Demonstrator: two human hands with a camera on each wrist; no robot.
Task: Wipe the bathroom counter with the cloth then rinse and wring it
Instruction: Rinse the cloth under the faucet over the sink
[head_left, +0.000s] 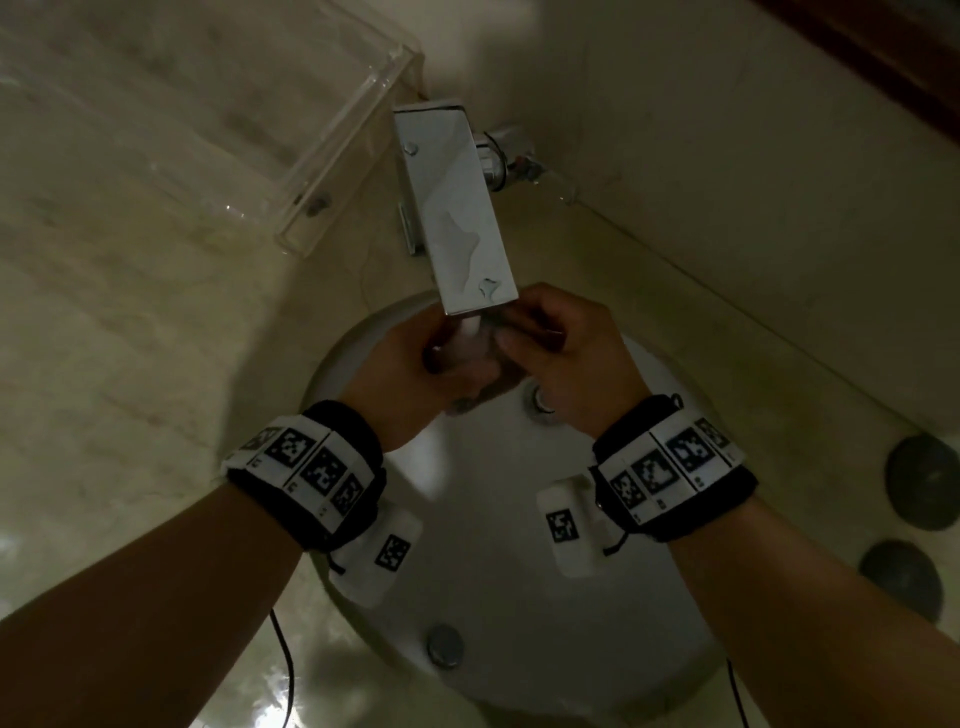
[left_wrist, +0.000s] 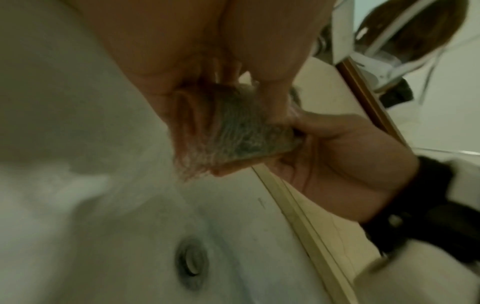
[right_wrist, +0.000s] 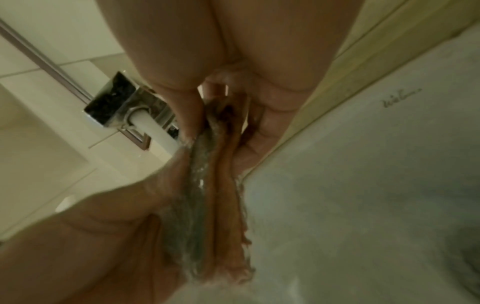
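Note:
Both hands hold a wet cloth (head_left: 480, 371) under the running chrome faucet (head_left: 457, 208), over the white round sink (head_left: 493, 519). My left hand (head_left: 415, 364) grips one end and my right hand (head_left: 556, 348) grips the other. In the left wrist view the cloth (left_wrist: 233, 127) shows grey-green and orange, with water streaming off it while my left hand (left_wrist: 207, 67) and my right hand (left_wrist: 337, 148) pinch it. In the right wrist view the bunched cloth (right_wrist: 210, 185) hangs between my right hand (right_wrist: 233, 82) and my left hand (right_wrist: 103, 216), and a white water stream (right_wrist: 155, 131) hits it.
A beige marble counter (head_left: 130, 338) surrounds the sink. A clear acrylic tray (head_left: 322, 171) sits left of the faucet. Two dark round objects (head_left: 930, 478) lie on the counter at the right. The drain (head_left: 543, 402) sits below my right hand, and an overflow cap (head_left: 444, 644) near the front.

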